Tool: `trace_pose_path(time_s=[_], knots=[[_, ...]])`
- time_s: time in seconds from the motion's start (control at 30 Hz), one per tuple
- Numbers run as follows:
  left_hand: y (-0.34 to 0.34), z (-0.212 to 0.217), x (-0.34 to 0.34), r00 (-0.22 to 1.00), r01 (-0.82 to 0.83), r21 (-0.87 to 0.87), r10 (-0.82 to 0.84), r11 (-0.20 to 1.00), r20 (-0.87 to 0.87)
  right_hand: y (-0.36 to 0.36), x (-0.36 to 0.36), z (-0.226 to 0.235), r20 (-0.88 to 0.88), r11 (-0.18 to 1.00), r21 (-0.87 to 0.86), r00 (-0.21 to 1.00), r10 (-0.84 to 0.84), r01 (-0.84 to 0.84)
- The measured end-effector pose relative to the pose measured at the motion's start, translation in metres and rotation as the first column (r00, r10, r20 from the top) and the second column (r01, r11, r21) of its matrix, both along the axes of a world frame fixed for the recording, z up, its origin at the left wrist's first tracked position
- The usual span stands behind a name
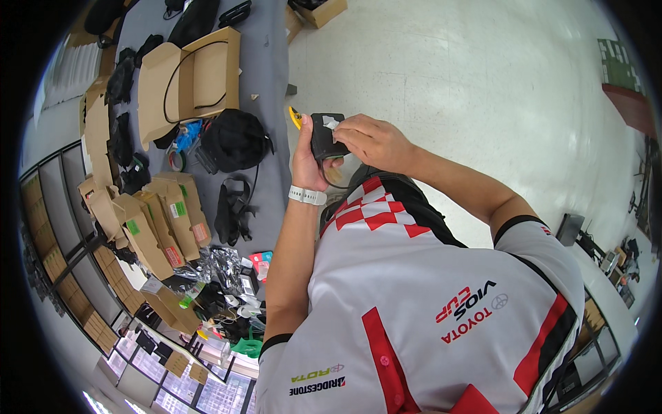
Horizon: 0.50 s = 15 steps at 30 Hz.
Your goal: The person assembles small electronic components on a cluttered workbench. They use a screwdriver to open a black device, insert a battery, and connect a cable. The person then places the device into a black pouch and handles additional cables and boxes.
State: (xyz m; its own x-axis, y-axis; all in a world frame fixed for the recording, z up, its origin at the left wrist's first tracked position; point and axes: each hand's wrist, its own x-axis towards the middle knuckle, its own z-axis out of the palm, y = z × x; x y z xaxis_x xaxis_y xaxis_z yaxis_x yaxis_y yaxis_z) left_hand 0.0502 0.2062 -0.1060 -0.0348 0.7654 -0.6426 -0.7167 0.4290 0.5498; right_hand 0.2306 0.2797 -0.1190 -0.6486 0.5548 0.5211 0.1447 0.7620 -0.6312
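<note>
Grey table (270,83) flanked pale floor (441,69). Left hand (308,162) gripped a black case (321,143) beyond the table's edge; right hand (376,143) bunched fingers at its white patch (329,123), pinch or press unclear. Judged step: working that patch; next move called for steady left grip.

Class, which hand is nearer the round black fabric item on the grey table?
Left. The left hand is to the right of the black fabric item; the right hand is farther right.

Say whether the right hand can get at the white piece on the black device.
Likely yes: the right hand has fingertips at the mostly uncovered white piece, and the left hand supports the black device.
</note>
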Motion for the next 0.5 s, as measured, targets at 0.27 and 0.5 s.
trace_pose_path(time_s=[0.27,0.5], knots=[[-0.001,0.0,-0.001,1.0,-0.02,-0.037,0.02,0.999,-0.009,0.008,0.001,0.006,0.032,0.995,-0.058,0.996,0.086,-0.084],[-0.002,-0.001,0.002,1.0,0.006,-0.007,-0.006,1.0,-0.027,0.018,-0.005,0.013,0.048,0.985,0.109,0.99,0.13,-0.135]])
